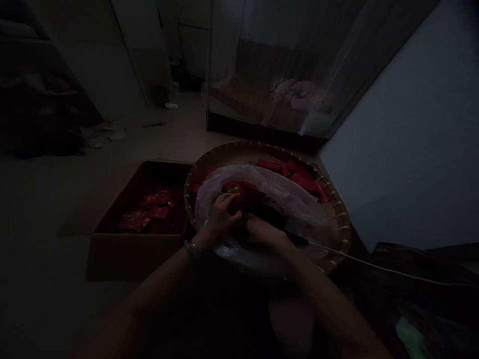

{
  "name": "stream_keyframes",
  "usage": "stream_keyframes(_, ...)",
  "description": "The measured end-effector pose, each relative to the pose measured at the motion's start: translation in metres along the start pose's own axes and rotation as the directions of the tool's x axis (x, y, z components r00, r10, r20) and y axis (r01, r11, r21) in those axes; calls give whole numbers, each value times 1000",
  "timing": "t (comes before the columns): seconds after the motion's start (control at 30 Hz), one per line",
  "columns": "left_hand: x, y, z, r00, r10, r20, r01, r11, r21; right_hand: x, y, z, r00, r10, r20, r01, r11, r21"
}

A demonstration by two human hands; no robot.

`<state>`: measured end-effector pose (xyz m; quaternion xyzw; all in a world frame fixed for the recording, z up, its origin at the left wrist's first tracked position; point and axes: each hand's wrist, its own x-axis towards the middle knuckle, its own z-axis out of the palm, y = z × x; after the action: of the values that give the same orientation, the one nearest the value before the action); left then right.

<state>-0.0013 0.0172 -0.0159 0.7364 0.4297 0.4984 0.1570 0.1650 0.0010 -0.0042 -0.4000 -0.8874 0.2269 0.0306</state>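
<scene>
The view is very dark. My left hand (223, 215), with a bracelet at the wrist, pinches the edge of a red packet (247, 193) that has a small bright green spot. Close beside it, my right hand (264, 233) reaches in under the packet; its fingertips are lost in shadow. A long black object (274, 217) with a white cord (368, 263) lies just beyond the right hand. Beneath both hands spreads a translucent plastic sheet or bag (299, 193), resting in a round woven bamboo tray (339, 219).
More red packets (303, 180) lie along the tray's far right side. An open cardboard box (136, 254) on the left holds several shiny red packets (157, 212). A white wall (407, 149) stands at right, and a netted bed (280, 94) behind.
</scene>
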Motion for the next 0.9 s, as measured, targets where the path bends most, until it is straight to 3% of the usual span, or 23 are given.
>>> stream_keyframes(0.2,0,2,-3,1000,2,24,-2,1000,-5,1,-3,6,995,55,-79,-47,994,95)
stream_keyframes(0.33,0,2,-4,1000,-3,21,3,1000,-20,-13,7,-3,936,235,-263,-126,919,372)
stream_keyframes(0.4,0,2,-4,1000,-6,21,7,1000,-29,-21,12,-5,878,371,-302,-140,802,580)
stream_keyframes(0.47,0,2,-3,1000,-6,24,7,999,-33,-28,13,-5,833,497,-244,-121,593,796)
stream_keyframes(0.57,0,1,-2,1000,9,18,-8,999,-36,-35,11,-5,807,579,-114,-15,213,977)
stream_keyframes(0.63,-1,1,-1,999,28,26,-27,999,-41,-39,8,-7,807,585,-81,51,68,996)
stream_keyframes(0.73,-2,1,-1,996,54,73,-50,998,-49,-44,4,-14,820,567,-79,87,13,996)
stream_keyframes(0.9,-3,4,-1,983,79,167,-75,997,-29,-55,0,-36,834,539,-119,114,41,993)
